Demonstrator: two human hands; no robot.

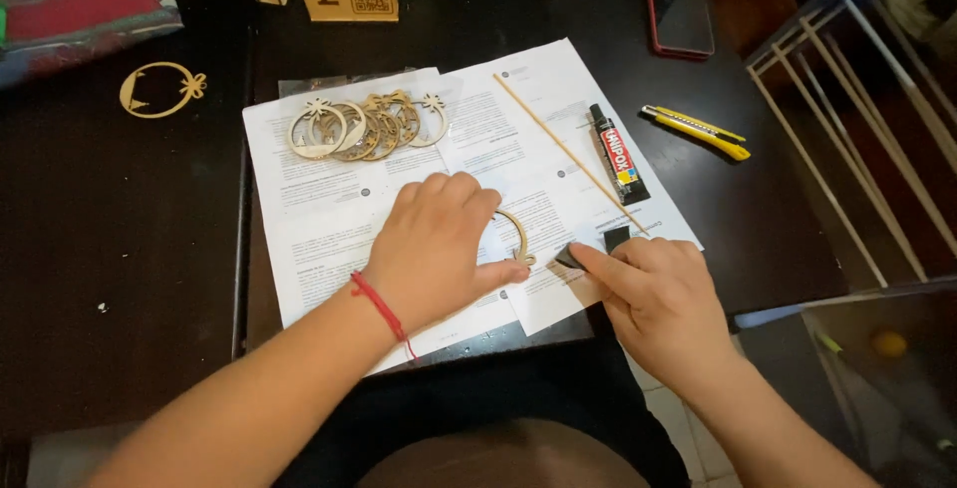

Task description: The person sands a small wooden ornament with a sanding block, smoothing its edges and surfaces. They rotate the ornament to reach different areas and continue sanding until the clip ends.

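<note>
The left hand [439,249] lies flat near the middle of the frame, fingers together and pressing down on a thin wooden ring ornament [516,234] that rests on the printed paper sheets [319,219] spread over the dark bench [130,229]; only the ring's right arc shows past the thumb. Just to its right, the right hand [663,294] has its fingers pinched on a small dark block [573,256] held against the paper just beside the ring — whether it touches the wood I cannot tell. Above the hands, in the upper middle, a pile of similar wooden ornaments [364,127] sits on the sheets. A thin wooden stick [568,152] lies diagonally, with a black glue tube [616,152] beside it. A yellow utility knife [696,130] rests further right — a phone [678,4] lies above it. One lone ornament [159,89] sits at upper left.
</note>
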